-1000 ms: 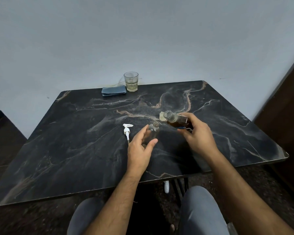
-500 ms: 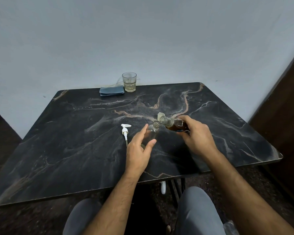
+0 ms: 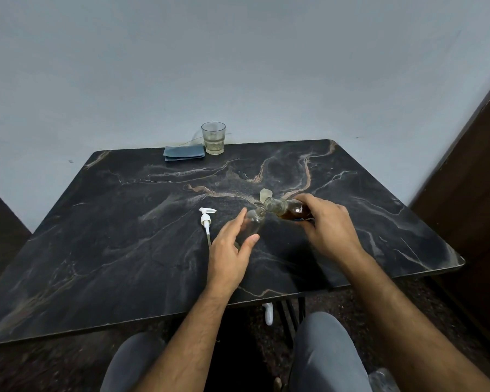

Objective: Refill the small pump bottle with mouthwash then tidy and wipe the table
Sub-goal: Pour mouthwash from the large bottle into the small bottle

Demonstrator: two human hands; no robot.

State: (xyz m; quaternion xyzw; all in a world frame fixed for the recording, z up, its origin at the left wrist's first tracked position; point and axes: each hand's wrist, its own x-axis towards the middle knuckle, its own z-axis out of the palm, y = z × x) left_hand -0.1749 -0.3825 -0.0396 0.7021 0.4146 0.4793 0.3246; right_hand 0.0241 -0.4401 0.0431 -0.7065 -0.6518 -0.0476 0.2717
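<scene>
Our left hand [image 3: 229, 251] wraps the small clear pump bottle [image 3: 252, 225] between thumb and fingers, upright near the table's [image 3: 96, 250] middle. Our right hand [image 3: 327, 227] grips the amber mouthwash bottle [image 3: 290, 211], tipped with its mouth at the small bottle's neck; whether they touch we cannot tell. The white pump head [image 3: 206, 219] lies just left. A glass [image 3: 213, 138] and folded blue cloth [image 3: 184, 153] sit at the far edge, leaving broad bare surface on the left.
</scene>
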